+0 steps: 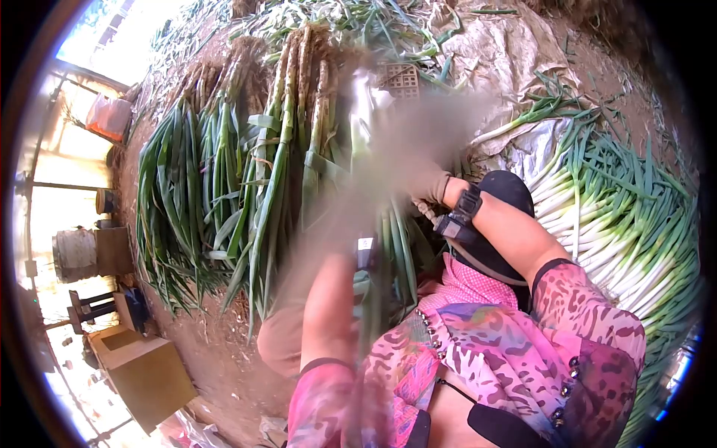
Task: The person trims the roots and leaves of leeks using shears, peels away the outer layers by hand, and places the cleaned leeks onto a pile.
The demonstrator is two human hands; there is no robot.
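Note:
A grey smear across the middle of the head view hides most of both hands. My right hand [429, 183], in a pale glove with a black strapped device [461, 216] at the wrist, reaches into the smear; its fingers are hidden. My left forearm [328, 317] points up towards the same spot, and the left hand's fingers cannot be made out. Between and above the hands stands a white spring onion stalk [361, 112], with green leaves [398, 250] below. Whether either hand grips it is not visible. Untrimmed spring onions [280, 142] with soil-covered roots lie left of the hands.
Cleaned spring onions [605, 231] with white stems form a large pile at the right. A beige plastic crate [401, 80] and a crumpled sheet [504, 56] lie ahead. Stripped leaves [340, 16] litter the far ground. A cardboard box [142, 373] stands at the lower left.

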